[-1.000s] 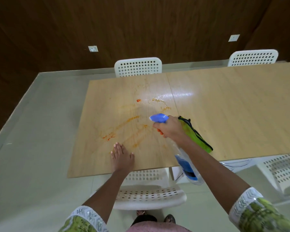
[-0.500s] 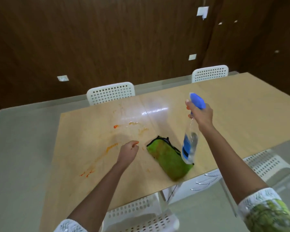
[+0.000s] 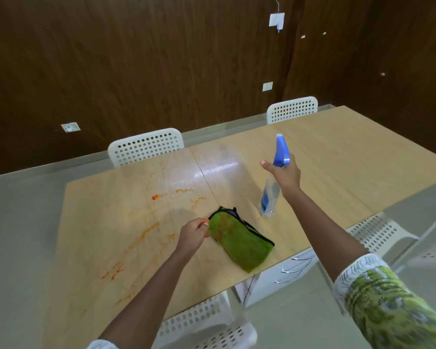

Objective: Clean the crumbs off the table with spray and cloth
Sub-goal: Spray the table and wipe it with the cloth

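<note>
Stained desk [image 3: 116, 222]: left hand [image 3: 193, 235] now pinching green cloth [image 3: 239, 241]; right hand [image 3: 286, 176] still grasping spray bottle [image 3: 271, 192], label unreadable.

One table [image 3: 337, 157], one green cloth [image 3: 239, 241], one spray bottle [image 3: 275, 182], two hands (bare), four white chairs, three wall sockets

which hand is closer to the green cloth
Left. The left hand is at the green cloth's near-left corner, touching it; the right hand is beyond it, apart, holding the spray bottle.
</note>
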